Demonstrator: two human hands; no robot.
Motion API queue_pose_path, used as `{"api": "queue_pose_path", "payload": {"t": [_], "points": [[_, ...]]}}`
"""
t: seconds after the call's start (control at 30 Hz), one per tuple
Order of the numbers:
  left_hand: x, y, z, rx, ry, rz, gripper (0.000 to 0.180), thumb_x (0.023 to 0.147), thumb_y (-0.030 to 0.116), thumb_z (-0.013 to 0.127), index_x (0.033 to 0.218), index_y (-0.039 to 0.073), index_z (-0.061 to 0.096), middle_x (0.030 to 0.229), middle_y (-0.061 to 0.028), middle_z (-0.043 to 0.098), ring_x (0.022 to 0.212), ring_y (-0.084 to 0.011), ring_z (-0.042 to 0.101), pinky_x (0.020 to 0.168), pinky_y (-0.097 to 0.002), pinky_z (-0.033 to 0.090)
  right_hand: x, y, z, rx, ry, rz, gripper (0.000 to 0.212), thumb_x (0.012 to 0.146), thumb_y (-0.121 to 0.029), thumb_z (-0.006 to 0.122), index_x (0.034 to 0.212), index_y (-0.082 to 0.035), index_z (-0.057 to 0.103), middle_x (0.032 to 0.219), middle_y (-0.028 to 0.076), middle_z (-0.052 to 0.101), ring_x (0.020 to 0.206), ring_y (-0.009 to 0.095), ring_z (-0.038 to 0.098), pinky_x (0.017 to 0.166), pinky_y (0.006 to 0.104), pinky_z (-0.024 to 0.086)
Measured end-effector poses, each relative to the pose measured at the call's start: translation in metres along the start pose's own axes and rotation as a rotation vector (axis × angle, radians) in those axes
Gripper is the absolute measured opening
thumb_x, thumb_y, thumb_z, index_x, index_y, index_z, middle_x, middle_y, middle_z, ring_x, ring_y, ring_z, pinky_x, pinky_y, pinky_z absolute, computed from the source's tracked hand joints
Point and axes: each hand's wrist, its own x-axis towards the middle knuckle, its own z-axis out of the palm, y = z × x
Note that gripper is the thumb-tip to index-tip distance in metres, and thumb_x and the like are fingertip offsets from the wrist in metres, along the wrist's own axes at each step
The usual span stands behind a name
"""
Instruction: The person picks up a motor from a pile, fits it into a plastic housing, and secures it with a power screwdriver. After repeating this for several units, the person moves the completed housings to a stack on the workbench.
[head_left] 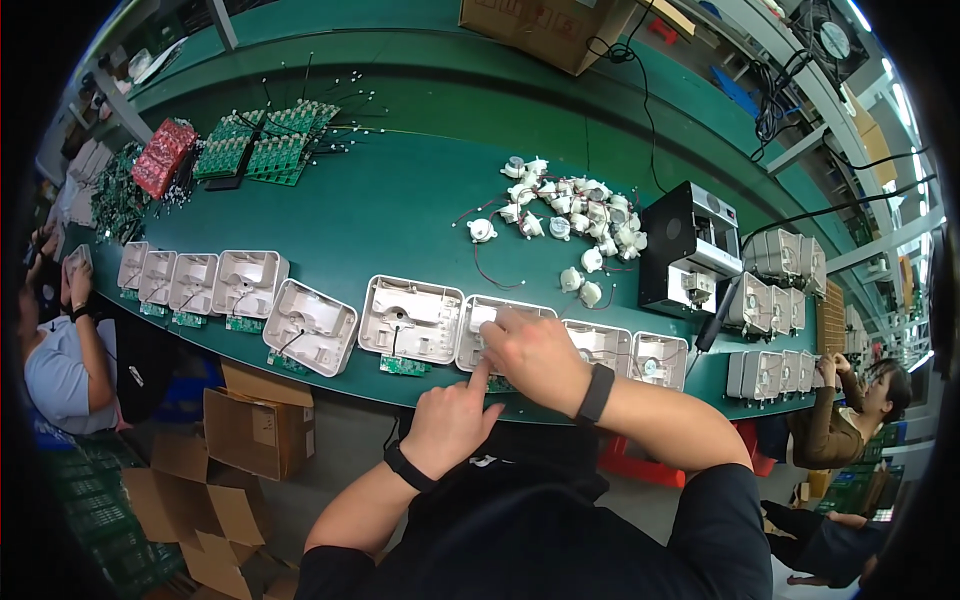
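Note:
A row of white plastic housings runs along the bench's near edge. My right hand (541, 359) reaches into one housing (470, 335) just right of centre, its fingers bent and closed; whatever they pinch is hidden beneath them. Below it is my left hand (450, 418), index finger stretched to that housing's near edge and thumb apart, apparently holding nothing. A green circuit board (499, 384) shows partly beside that fingertip. To the left stands another housing (412, 318), a black wire leading from it to a green circuit board (404, 367).
White round parts with thin wires (590, 212) lie heaped beyond my right hand. A black machine (690, 250) and stacked housings (765, 308) stand right. Stacked green boards (265, 145) and a red bundle (164, 158) lie far left. Co-workers sit at both ends; cardboard boxes (258, 430) stand below.

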Motion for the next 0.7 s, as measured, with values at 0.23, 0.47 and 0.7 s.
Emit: {"api": "queue_pose_path", "payload": {"t": [0.23,0.47,0.7], "points": [[-0.007,-0.002,-0.014,-0.055,-0.023,0.002,0.068,0.083,0.024,0.079,0.139,0.002,0.048,0.070,-0.0138,0.068,0.063,-0.0369,0.068,0.059,-0.0449,0.056,0.004,0.004,-0.001,-0.009,0.152,-0.099,0.015,0.085,-0.016,0.072,0.088,-0.004,0.062,0.086,0.011,0.058,0.077,0.030,0.063,0.067,0.0407,0.053],[-0.007,0.015,-0.054,-0.588,0.061,0.020,0.080,0.077,0.013,0.086,0.145,0.002,0.045,0.073,-0.0060,0.065,0.067,-0.0211,0.065,0.069,-0.0328,0.054,-0.031,-0.004,-0.051,0.591,0.227,0.024,0.035,0.089,-0.033,0.073,0.106,-0.003,0.068,0.096,0.015,0.068,0.090,0.034,0.067,0.075,0.0422,0.054],[-0.031,0.011,-0.043,-0.680,0.180,-0.017,0.050,0.085,0.008,0.074,0.131,-0.002,0.056,0.093,-0.0086,0.064,0.088,-0.0162,0.061,0.085,-0.0308,0.049,-0.052,-0.022,-0.023,0.854,-0.206,-0.124,0.031,0.091,-0.030,0.069,0.079,-0.001,0.069,0.069,0.014,0.069,0.066,0.028,0.069,0.059,0.0393,0.051]]}}
